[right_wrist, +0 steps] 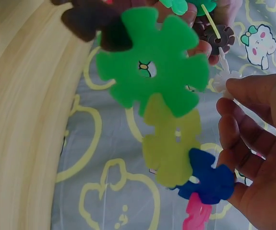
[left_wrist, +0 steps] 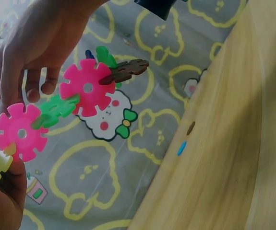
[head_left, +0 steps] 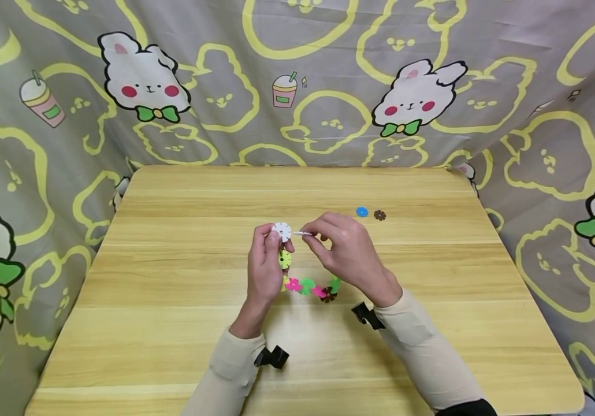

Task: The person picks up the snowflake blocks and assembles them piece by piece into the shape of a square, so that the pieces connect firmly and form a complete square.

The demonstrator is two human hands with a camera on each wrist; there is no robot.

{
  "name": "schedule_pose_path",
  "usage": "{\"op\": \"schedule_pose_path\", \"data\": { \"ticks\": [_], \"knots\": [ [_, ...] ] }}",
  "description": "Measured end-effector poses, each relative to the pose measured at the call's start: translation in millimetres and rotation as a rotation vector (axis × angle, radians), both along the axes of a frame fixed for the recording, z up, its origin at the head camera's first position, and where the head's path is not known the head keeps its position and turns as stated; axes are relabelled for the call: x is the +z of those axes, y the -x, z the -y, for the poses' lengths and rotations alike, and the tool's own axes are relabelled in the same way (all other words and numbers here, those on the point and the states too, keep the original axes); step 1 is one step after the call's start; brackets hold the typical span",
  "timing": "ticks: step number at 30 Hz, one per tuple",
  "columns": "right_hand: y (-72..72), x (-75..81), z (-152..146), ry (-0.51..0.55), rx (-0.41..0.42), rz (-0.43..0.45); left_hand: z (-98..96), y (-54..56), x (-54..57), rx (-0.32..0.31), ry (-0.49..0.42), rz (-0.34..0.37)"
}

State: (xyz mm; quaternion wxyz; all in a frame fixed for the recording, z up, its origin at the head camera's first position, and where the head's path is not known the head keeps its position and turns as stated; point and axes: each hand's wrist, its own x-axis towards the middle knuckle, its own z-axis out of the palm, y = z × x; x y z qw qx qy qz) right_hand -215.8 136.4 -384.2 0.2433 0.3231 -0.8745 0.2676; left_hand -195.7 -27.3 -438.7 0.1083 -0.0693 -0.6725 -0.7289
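My left hand (head_left: 265, 268) holds one end of a chain of slotted plastic flower discs, its thumb on a white disc (head_left: 282, 231). Between thumb and fingertips my right hand (head_left: 348, 249) pinches another white disc (head_left: 302, 233), seen edge-on beside the first; whether the two interlock is hard to tell. Below the hands hangs the chain, with pink (left_wrist: 88, 88), green (right_wrist: 152, 62), yellow (right_wrist: 171, 143), blue (right_wrist: 206, 177) and brown discs (left_wrist: 126, 72). Part of it is hidden behind the left fingers and the right forearm.
A loose blue disc (head_left: 362, 212) and a loose brown disc (head_left: 379, 215) lie on the wooden table (head_left: 173, 346) beyond the right hand. Patterned curtain (head_left: 328, 75) surrounds the table at the back and sides.
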Motion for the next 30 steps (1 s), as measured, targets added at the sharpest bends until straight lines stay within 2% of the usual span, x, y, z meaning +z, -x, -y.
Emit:
{"op": "schedule_pose_path", "data": {
  "ticks": [9,12,20,24,30],
  "knots": [
    [0.2,-0.2,0.6,-0.027,-0.013,-0.018,-0.9,1.3,0.6,-0.031,0.022,0.018],
    [0.4,-1.2,0.2,-0.046,-0.004,-0.050,-0.9,-0.4,6.0,-0.049,0.037,0.032],
    [-1.7,-3.5,1.4,-0.057,0.050,-0.181,-2.4,-11.1,33.0,-0.057,0.141,0.064],
    [-2.1,-6.1,2.9,-0.050,0.044,-0.255,-5.0,-12.9,36.7,-0.052,0.167,0.076],
    [-1.2,-9.4,3.8,-0.046,0.041,-0.275,-6.5,-12.3,35.2,-0.036,0.193,0.072]
  ]
}}
